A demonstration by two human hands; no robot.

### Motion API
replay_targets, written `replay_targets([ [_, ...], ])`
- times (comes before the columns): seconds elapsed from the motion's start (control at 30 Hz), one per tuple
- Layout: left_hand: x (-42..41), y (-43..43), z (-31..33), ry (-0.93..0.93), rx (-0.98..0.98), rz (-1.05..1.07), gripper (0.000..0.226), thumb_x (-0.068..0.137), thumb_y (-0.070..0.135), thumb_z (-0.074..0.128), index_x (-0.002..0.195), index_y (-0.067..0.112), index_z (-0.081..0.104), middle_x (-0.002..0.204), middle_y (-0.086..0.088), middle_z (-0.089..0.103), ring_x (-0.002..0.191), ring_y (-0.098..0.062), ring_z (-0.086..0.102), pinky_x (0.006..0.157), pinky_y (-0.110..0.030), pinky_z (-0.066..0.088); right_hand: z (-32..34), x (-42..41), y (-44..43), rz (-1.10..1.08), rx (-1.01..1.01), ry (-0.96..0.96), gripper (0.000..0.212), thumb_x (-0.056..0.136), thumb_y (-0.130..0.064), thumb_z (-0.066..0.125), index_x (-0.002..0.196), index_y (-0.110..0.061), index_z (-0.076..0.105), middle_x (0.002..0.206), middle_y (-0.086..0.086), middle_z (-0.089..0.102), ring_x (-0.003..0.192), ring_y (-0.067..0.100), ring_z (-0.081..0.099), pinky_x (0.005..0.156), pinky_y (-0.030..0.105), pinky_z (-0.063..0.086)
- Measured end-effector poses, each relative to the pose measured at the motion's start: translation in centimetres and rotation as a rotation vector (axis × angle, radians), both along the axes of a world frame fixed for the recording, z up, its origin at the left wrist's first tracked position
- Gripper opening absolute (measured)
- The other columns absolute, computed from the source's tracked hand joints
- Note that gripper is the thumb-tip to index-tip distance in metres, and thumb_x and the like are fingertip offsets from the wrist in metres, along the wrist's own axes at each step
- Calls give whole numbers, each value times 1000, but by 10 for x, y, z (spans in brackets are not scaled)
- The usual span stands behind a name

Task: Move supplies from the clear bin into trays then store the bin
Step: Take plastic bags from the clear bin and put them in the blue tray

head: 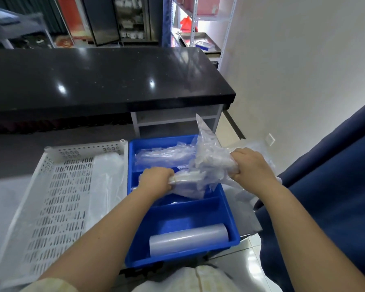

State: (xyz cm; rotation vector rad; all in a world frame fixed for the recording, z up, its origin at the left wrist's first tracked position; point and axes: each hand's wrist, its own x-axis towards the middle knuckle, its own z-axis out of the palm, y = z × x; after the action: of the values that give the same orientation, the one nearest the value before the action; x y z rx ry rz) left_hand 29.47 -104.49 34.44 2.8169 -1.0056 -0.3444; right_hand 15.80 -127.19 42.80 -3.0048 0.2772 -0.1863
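**Both hands hold a bag of supplies over the blue tray**

A clear plastic bag (207,165) filled with small whitish packets hangs over the middle compartment of the blue tray (183,218). The left hand (156,180) has its fingers curled tight round the bag's lower end, low inside that compartment. The right hand (251,165) clenches the other end above the tray's right wall. The bag's loose top stands up over the tray's far right corner.

In the tray's far compartment lies a heap of clear packets (162,158). In its near compartment a roll of translucent plastic (188,239) lies crosswise against the near wall.

Touching the tray's left wall stands a white perforated tray (57,197), with a clear plastic sheet (108,182) lying along the side closest to the blue tray. Beyond the blue tray runs a black glossy countertop (103,76), and past that stands a metal shelf rack (198,39). To the right of the blue tray hangs dark blue fabric (335,186)
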Motion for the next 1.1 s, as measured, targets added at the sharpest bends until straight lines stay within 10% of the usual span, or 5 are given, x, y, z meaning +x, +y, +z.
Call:
replay_targets([
  [0.17,-1,1,-5,-229,-55,26,29,80,24,60,109,24,61,111,-1,56,108,-25,48,89,-38,36,-3,11,11,39,-23,41,20,78,-25,69,93,-16,58,96,2,62,88,21,52,82,38,45],
  [0.57,17,90,73,-309,-405,331,50,75,31,76,120,20,58,114,-3,61,108,-27,51,91,-40,44,-2,80,89,281,-94,-41,17,78,-23,66,90,-14,58,97,7,63,88,29,54,70,36,32],
  [0.83,-19,90,46,-24,-322,205,88,67,27,71,147,21,33,146,-7,35,136,-24,25,112,-40,29,-80,80,123,347,-122,219,23,74,-17,67,95,-15,58,103,8,61,96,31,55,78,38,39],
  [1.1,-31,47,10,-52,-192,52,58,79,35,66,133,21,51,131,1,54,120,-22,43,101,-35,36,-96,82,111,276,112,388,15,74,-34,67,78,-25,56,80,-1,65,67,19,53,63,29,38],
])
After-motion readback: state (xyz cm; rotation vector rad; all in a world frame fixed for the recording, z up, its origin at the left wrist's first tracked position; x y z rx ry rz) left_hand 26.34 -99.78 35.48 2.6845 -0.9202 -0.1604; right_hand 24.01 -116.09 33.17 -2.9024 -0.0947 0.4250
